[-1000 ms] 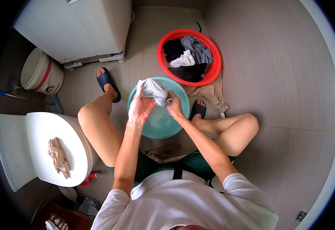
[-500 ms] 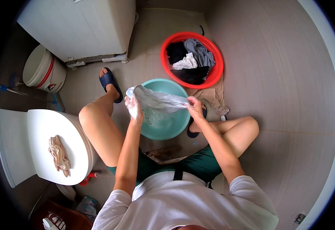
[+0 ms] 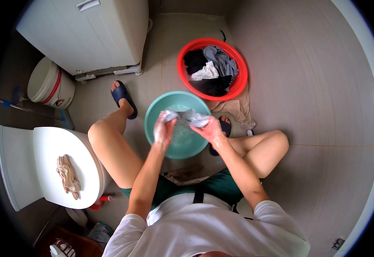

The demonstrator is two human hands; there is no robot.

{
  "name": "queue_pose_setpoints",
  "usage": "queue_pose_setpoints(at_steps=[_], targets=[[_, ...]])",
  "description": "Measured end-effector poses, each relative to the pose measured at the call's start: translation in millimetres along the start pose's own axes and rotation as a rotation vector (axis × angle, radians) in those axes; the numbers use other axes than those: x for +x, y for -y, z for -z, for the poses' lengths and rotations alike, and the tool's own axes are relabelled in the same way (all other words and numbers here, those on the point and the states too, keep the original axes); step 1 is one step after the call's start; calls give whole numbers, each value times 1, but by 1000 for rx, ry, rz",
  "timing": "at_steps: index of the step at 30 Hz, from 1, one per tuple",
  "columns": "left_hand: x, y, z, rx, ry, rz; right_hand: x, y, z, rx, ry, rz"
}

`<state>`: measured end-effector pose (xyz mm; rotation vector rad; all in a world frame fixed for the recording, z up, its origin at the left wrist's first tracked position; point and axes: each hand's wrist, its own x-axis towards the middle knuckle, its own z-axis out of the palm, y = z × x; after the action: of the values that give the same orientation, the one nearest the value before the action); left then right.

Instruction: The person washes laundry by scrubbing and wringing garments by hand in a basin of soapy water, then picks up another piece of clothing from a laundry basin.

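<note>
Grey floor (image 3: 165, 64) in a cramped room, corners lost to the black lens vignette. White boxy appliance (image 3: 97, 38) sat top left, upper part cut off by the frame. White bucket (image 3: 60, 88) with a red band stood beside it. Teal basin (image 3: 182, 150) was on the floor between the person's legs, with suds and cloudy water inside; couldn't read the depth. Grey-white cloth (image 3: 187, 117) was held up over the basin, bunched and sagging between the hands; shape too crumpled to identify. Left hand (image 3: 164, 129) gripped one end, right hand (image 3: 211, 130) pinched the other, both foamy. Fingertips were partly lost in folds and lather, so exact finger contact couldn't be made out. Red basin (image 3: 242, 81) was just beyond, toward the right, holding grey, white and black laundry (image 3: 221, 60); lower layers hidden. Beige cloth (image 3: 235, 107) lay partly under it. Right slipper (image 3: 226, 125) was partly covered by the right hand and forearm. White toilet (image 3: 86, 180) at left had a crumpled tan cloth (image 3: 68, 176) on its lid. Brown object (image 3: 86, 245) at bottom left was cropped, unclear.
</note>
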<state>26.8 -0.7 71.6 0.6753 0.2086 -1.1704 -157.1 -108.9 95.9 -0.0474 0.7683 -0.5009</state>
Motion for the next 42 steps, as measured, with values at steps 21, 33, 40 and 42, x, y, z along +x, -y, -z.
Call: queue_pose_setpoints(at_steps=[21,33,40,42], targets=[[-20,22,-31,-146,121,260,-15,-67,-10,-1011,-142,525],[15,-33,-13,-117,48,-104,-32,-31,3,-427,-292,797],[3,-21,-25,31,50,238,-26,-18,13,-163,-213,512],[-1,-16,-12,-11,22,308,-19,-17,15,-15,-289,366]])
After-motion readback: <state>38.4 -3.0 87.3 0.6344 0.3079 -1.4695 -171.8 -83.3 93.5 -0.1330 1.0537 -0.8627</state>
